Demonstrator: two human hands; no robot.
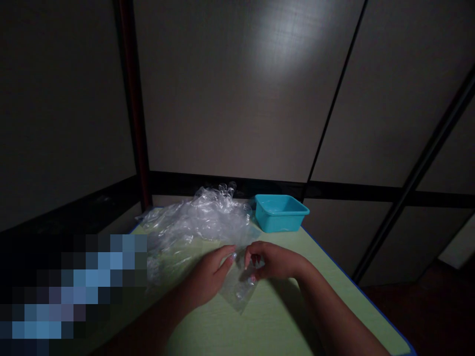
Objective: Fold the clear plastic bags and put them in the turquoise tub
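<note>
Between my two hands is a small clear plastic bag (239, 297), held just above or against the table; which of the two I cannot tell. My left hand (212, 273) pinches its left edge between thumb and fingers. On the other side, my right hand (272, 262) has curled fingers closed on the bag's right edge. Behind them lies a large crumpled heap of clear plastic bags (208, 215), spread over the table's back left. Whether anything is inside the small bag is too dim to make out.
The pale green table (230, 336) has a blue edge running down its right side. A turquoise plastic basin (282, 222) stands at the back right corner. Dark-trimmed panels (237, 109) rise close behind the table. A pixelated patch hides the lower left.
</note>
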